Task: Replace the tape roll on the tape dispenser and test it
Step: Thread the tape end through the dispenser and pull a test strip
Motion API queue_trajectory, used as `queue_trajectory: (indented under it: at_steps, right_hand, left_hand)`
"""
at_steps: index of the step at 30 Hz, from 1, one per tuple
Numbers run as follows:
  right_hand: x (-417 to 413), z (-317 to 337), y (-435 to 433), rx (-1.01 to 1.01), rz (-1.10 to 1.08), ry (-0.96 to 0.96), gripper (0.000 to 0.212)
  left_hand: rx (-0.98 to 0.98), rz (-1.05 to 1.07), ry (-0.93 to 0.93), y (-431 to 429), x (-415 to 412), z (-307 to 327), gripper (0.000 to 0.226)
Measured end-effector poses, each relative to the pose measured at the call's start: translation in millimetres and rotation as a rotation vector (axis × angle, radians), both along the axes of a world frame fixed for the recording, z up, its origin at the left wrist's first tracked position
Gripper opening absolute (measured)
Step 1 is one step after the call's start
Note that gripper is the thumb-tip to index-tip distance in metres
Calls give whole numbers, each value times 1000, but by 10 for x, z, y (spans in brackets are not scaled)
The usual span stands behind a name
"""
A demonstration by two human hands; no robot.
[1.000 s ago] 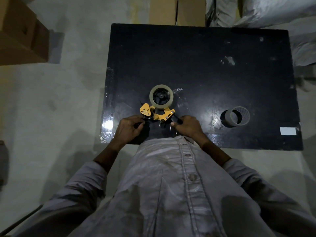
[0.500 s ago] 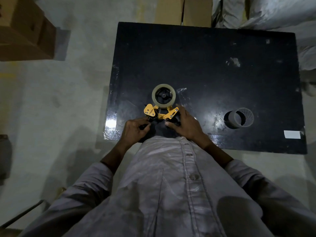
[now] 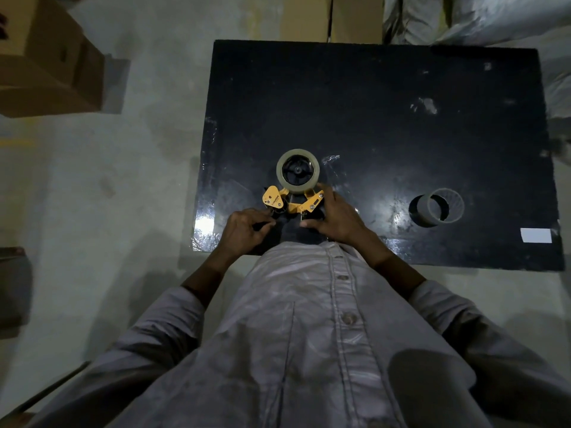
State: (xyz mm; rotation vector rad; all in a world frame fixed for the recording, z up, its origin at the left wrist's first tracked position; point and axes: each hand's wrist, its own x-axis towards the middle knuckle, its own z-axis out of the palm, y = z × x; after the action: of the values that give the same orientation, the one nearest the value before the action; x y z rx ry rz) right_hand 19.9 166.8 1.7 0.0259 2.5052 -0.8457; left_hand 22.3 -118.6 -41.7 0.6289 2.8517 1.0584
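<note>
A yellow and black tape dispenser lies flat on the black table near its front edge. A pale tape roll sits on its black hub, at the far end. My left hand pinches the dark handle part at the dispenser's near left. Against the dispenser's right side rests my right hand, fingers curled around its yellow frame and thumb by the near end. An empty cardboard tape core lies on its side to the right.
A white label sticks near the table's front right corner. Cardboard boxes stand on the floor at the left, and more boxes and pale sacks lie behind the table.
My right hand has slid forward from the near end up along the dispenser's right side. The left hand stays at the handle. The dispenser has barely moved.
</note>
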Motion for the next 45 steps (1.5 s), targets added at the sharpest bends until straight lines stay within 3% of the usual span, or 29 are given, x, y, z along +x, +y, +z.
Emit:
queue_trajectory:
  at_steps: [7, 13, 19, 25, 29, 33, 36, 38, 41, 45]
  right_hand:
    - [128, -30, -77, 64, -29, 63, 114]
    - [117, -95, -148, 103, -92, 98, 126]
    - [55, -46, -183, 103, -225, 57, 117]
    - [-18, -31, 38, -113, -142, -114, 113]
    - [-6, -34, 247, -321, -251, -233, 113]
    - [-3, 23, 367, -461, -405, -293, 77]
    - [-70, 42, 441, -356, -365, -291, 44]
    - [-109, 132, 443, -347, -349, -343, 52]
    - [-176, 165, 418, -581, -416, -596, 75]
    - [-265, -20, 443, -672, -350, -782, 100]
  left_hand:
    - [-84, -25, 22, -61, -36, -144, 16]
    - [-107, -26, 35, -32, -27, -144, 16]
    - [-99, 7, 36, -10, 26, -158, 17]
    - [-32, 55, -9, -1, 58, -136, 18]
    - [102, 192, -276, -10, 112, -93, 18]
    - [555, 618, -766, 21, 194, -99, 25]
    - [756, 754, -999, 64, 220, -47, 45]
    - [824, 750, -1090, 68, 233, -42, 54]
    - [860, 724, -1150, 93, 237, -71, 65]
    - [882, 713, -1166, 144, 202, -91, 69]
